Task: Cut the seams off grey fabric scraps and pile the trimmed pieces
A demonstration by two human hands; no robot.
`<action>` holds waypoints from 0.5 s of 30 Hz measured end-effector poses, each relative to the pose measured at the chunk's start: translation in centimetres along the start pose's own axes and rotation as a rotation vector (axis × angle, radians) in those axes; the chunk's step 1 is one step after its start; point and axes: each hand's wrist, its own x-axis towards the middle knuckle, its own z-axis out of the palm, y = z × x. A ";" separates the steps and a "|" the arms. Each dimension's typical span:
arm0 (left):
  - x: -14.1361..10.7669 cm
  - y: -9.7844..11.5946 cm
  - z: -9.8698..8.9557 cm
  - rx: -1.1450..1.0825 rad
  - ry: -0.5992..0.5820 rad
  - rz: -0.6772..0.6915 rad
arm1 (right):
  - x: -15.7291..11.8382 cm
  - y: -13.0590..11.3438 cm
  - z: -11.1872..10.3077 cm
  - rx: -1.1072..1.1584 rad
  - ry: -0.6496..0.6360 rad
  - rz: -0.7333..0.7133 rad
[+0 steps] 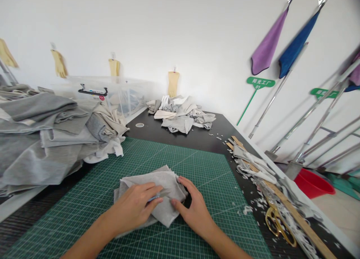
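Two bare hands meet over a folded grey cloth (pixel 167 182), which lies beneath the left hand and just inside the curve of the right. The left hand (pixel 137 203) has its thumb and fingers drawn nearly together around a small blue object (pixel 153 198), mostly hidden by the fingers. The right hand (pixel 194 203) is partly open in a C, fingertips and thumb touching the cloth's right edge; whether it grips the fabric I cannot tell. Under both hands spreads a green cutting mat (pixel 209 176) on a black bench (pixel 154 133).

To the right of the right hand lie white scraps (pixel 247 209), gold-handled scissors (pixel 272 208) and a wooden strip (pixel 296 215). Left of and beyond the left hand rises a large heap of grey fabric (pixel 56 139). Farther ahead of the hands sit a smaller pile of cloth pieces (pixel 180 114) and, to its left, a clear plastic box (pixel 123 98). Beyond these, yellow gloves (pixel 173 84) hang on the wall; far right of the hands, a purple cloth (pixel 268 45) hangs beside a blue cloth (pixel 298 41).
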 end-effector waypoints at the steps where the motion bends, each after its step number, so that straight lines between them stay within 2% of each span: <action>1: 0.0 0.1 0.0 0.003 -0.010 0.005 | 0.0 0.0 0.0 0.000 0.002 -0.001; 15: -0.2 0.2 0.1 0.024 -0.044 0.004 | 0.0 0.0 0.1 -0.009 0.006 -0.007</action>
